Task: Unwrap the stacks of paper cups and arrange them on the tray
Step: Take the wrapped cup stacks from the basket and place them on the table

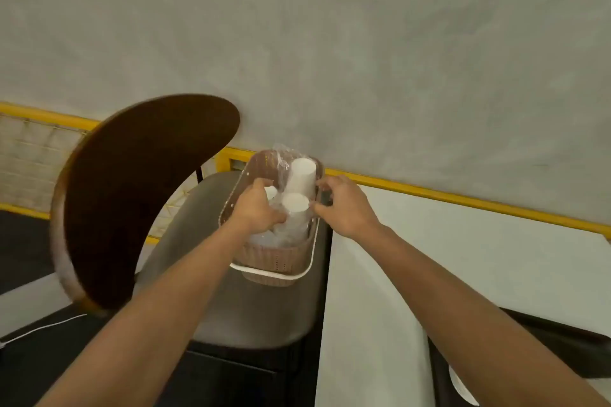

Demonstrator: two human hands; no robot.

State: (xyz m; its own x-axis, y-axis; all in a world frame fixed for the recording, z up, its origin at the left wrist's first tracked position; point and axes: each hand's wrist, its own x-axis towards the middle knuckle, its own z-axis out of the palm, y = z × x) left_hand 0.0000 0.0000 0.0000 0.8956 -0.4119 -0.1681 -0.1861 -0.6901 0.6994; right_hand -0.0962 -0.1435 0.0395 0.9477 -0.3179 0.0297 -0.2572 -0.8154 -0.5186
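Left hand (256, 208): fingers curling closed inside the brown tray (274, 263), gripping the plastic-wrapped cup stacks (299, 188). Right hand (344, 205): fingers bending at the tray's right rim, grasp unclear. Tray is sitting on the grey chair seat (251, 307).

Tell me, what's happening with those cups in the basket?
A person is reaching with both bare hands into a brown woven tray that sits on a grey chair seat. The left hand is down among the white paper cups, some of them under clear plastic wrap. The right hand is at the tray's right rim, fingertips near one cup stack. Whether either hand actually grips anything is unclear.
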